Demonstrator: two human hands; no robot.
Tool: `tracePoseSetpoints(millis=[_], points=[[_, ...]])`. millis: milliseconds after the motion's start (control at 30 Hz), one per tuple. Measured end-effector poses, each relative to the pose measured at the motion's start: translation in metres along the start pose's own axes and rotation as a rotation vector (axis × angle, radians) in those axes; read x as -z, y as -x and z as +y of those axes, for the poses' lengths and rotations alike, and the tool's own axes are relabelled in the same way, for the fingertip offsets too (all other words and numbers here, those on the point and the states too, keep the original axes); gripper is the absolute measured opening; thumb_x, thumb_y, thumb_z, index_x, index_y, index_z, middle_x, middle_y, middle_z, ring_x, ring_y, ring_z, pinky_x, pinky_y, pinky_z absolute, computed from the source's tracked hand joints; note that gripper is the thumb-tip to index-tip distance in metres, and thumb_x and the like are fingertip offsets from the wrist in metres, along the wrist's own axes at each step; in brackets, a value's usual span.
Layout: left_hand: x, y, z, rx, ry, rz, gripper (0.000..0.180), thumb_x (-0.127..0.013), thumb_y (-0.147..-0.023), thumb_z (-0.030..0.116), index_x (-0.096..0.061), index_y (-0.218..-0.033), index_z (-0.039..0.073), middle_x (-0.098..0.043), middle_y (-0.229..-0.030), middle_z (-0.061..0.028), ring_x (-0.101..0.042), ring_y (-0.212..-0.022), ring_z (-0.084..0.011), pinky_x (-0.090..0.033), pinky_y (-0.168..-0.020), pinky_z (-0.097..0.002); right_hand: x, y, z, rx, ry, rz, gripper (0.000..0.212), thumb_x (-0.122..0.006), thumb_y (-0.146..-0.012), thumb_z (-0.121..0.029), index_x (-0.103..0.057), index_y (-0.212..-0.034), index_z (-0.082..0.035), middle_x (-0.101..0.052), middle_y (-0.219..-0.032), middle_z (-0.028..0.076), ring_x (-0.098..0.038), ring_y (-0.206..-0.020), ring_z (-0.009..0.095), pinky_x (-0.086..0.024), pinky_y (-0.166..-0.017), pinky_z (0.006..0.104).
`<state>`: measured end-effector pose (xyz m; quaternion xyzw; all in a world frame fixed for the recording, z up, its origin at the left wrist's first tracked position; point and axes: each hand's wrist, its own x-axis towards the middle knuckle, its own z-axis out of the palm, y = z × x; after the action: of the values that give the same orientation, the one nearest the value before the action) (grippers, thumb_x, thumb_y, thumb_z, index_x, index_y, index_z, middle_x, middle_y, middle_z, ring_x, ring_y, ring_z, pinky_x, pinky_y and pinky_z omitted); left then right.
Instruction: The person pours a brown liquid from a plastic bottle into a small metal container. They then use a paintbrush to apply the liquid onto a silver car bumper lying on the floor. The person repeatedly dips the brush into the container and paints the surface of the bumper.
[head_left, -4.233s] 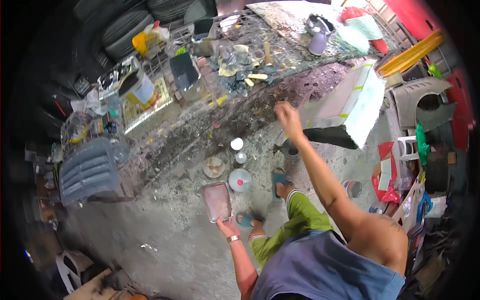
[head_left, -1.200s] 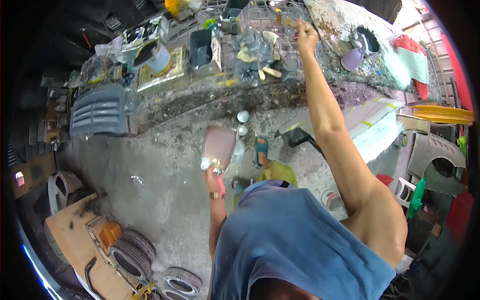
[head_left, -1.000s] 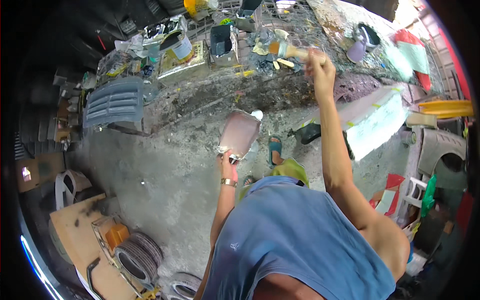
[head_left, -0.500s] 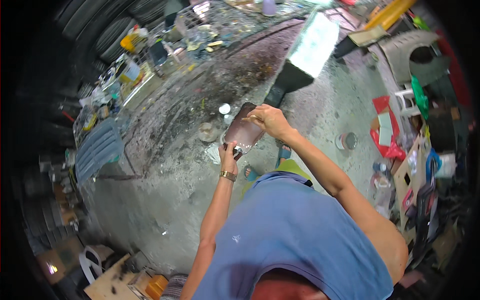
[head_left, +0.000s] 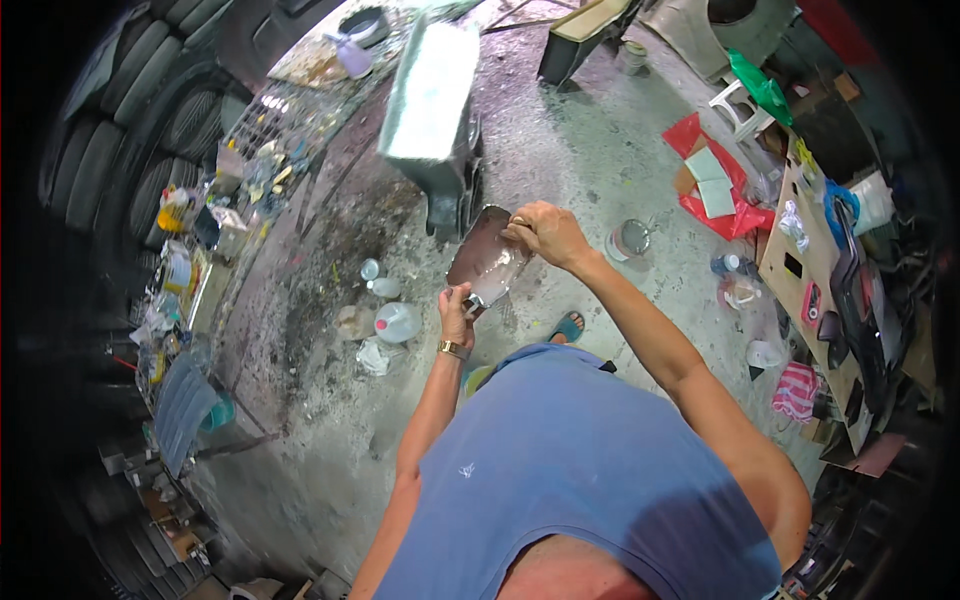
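Right hand position has changed: one second ago it is out over the counter; now it is down at the far right rim of the tray. Head view has also turned, so shifts of background items do not prove movement.

Tray location: in front of the body, apparently raised above the floor. All positions below refer to the tray.

Left hand: at the near left corner, thumb over the rim and fingers beneath, pinching the tray. Right hand: fingers bent inward over the far right rim; whether they pinch an item, or the rim itself, cannot be told.

Hazards:
1. Tipping — the left hand grips one corner only. Downward pressure from the right hand at the opposite end could twist the tray and spill any wet contents. The near end shows a pale sheen; its depth is not readable.
2. Rim failure — the edge looks thin and ragged, and could bend under the thumb.
3. Contact — a white-faced panel stands beyond the far left side; a forward swing could strike it.
4. Drips — a jug to the left and a sandalled foot to the near right could be splashed.
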<state>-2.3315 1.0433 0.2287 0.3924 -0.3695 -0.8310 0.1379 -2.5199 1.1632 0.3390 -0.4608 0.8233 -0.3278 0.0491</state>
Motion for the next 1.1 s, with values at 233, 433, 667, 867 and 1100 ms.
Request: tracePoseSetpoints(millis=[233,433,667,867,1100], points=[[-0.112,-0.019,-0.033,0.026,0.024,0.002,0.021,-0.063,-0.076,0.029,-0.046,-0.078,0.016,-0.047,-0.065,0.0060,-0.049,-0.057,-0.0070,-0.041,-0.048,-0.0239,0.036,0.007,0.062,0.172,0.004,0.017,0.016,-0.060,-0.078,-0.023,-0.062,-0.077,-0.008,-0.060,-0.075,0.006,-0.055,-0.074,0.025,-0.044,-0.067,0.0373],[-0.157,-0.046,-0.042,0.005,0.066,-0.038,0.032,-0.066,-0.076,0.023,-0.042,-0.093,0.010,-0.049,-0.072,0.0005,-0.048,-0.057,-0.0061,-0.043,-0.046,-0.0210,0.091,0.010,0.103,0.151,0.005,-0.030,0.018,-0.060,-0.078,-0.026,-0.065,-0.079,-0.009,-0.061,-0.076,0.006,-0.055,-0.076,0.025,-0.041,-0.070,0.0364],[-0.210,-0.079,-0.021,-0.081,0.030,-0.006,0.016,-0.059,-0.080,0.027,-0.050,-0.077,0.014,-0.041,-0.061,0.0062,-0.038,-0.046,-0.0035,-0.042,-0.044,-0.0234,0.122,-0.053,0.143,0.034,-0.056,0.188,0.015,-0.061,-0.077,-0.023,-0.066,-0.082,-0.009,-0.063,-0.076,0.007,-0.057,-0.076,0.026,-0.040,-0.069,0.0369],[-0.242,-0.123,0.016,-0.098,0.110,0.125,0.029,-0.060,-0.079,0.027,-0.044,-0.094,0.009,-0.050,-0.085,-0.0024,-0.053,-0.070,-0.0133,-0.049,-0.054,-0.0323,0.124,-0.113,0.135,0.299,-0.040,-0.023,0.013,-0.061,-0.077,-0.020,-0.065,-0.083,-0.009,-0.063,-0.079,0.006,-0.056,-0.078,0.025,-0.040,-0.071,0.0357],[-0.260,-0.166,0.063,-0.153,0.152,0.180,0.035,-0.064,-0.077,0.026,-0.042,-0.100,0.010,-0.051,-0.091,-0.0028,-0.055,-0.079,-0.0146,-0.052,-0.061,-0.0362,0.162,-0.222,0.157,0.298,-0.007,-0.049,0.013,-0.061,-0.077,-0.020,-0.065,-0.084,-0.010,-0.063,-0.081,0.005,-0.055,-0.079,0.024,-0.039,-0.072,0.0347]])
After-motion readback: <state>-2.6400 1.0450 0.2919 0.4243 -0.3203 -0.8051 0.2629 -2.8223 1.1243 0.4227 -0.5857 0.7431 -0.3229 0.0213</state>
